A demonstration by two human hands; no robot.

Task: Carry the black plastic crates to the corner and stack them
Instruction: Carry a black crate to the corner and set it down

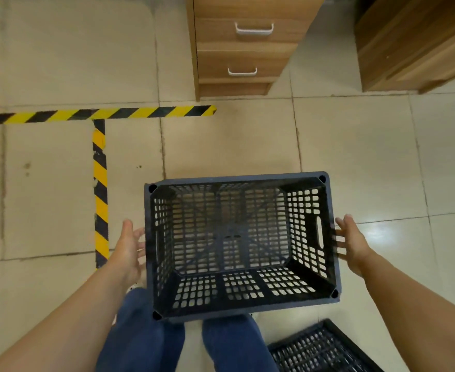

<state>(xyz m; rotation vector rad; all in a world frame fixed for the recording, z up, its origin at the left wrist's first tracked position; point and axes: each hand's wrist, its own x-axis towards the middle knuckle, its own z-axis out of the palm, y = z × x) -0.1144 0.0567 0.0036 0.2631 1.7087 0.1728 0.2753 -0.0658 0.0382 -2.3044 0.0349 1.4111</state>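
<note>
A black plastic crate (241, 245), open side up and with nothing in it, sits at centre above the person's knees. The left hand (129, 248) at 9 o'clock and right hand (351, 244) at 3 o'clock flank its short walls, fingers spread; whether they touch it is hard to tell. A second black crate (320, 350) lies at 5 o'clock, its contents cropped from view.

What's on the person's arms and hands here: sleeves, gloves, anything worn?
Nothing visible. Both forearms are bare up to the frame edge, with no sleeve in view. The left hand and right hand wear no gloves, and no watch, ring or band shows on the wrists or fingers. The only clothing seen is blue jeans on the legs below.
</note>
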